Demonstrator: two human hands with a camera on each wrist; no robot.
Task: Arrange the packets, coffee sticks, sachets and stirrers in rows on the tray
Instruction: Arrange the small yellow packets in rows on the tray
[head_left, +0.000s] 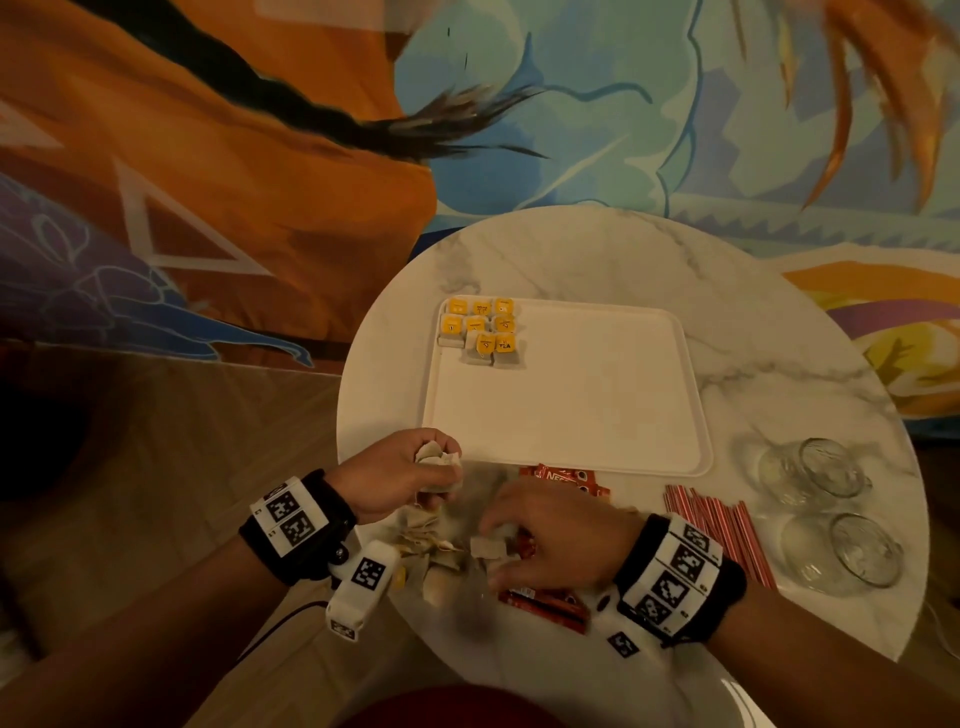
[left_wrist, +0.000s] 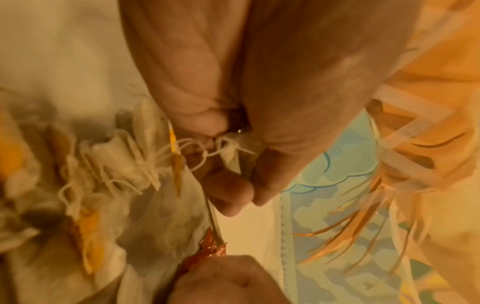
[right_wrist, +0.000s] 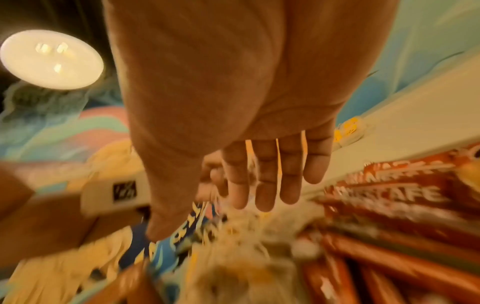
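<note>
Only the first group is laid out, by my judgement: eight or so tea bags (head_left: 480, 330) with yellow tags sit in short rows in the tray's (head_left: 571, 441) corner at about 11 o'clock, and the rest of the white tray is bare. One tag reads "TEA"; the others are too small to read.

Everything else waits on the bench (head_left: 779, 322) at the tray's 6 o'clock edge. The left hand (head_left: 395, 475) is curled round a bunch of loose tea bags, strings trailing in its wrist view. The right hand (head_left: 550, 540) reaches into the mixed heap (head_left: 441, 540), fingers bent over a pale bag there; whether it actually pinches it I cannot tell (the right wrist view shows the fingers fairly straight).

Red coffee sticks (head_left: 563, 478) lie under and around the right hand, printed "NESCAFE" in white, part hidden. A fan of red-and-white striped stirrers (head_left: 722, 530) lies at 4 o'clock, untouched, with two upturned glasses (head_left: 826, 504) beyond. A blue printed sachet shows in the right wrist view, lettering blurred.
</note>
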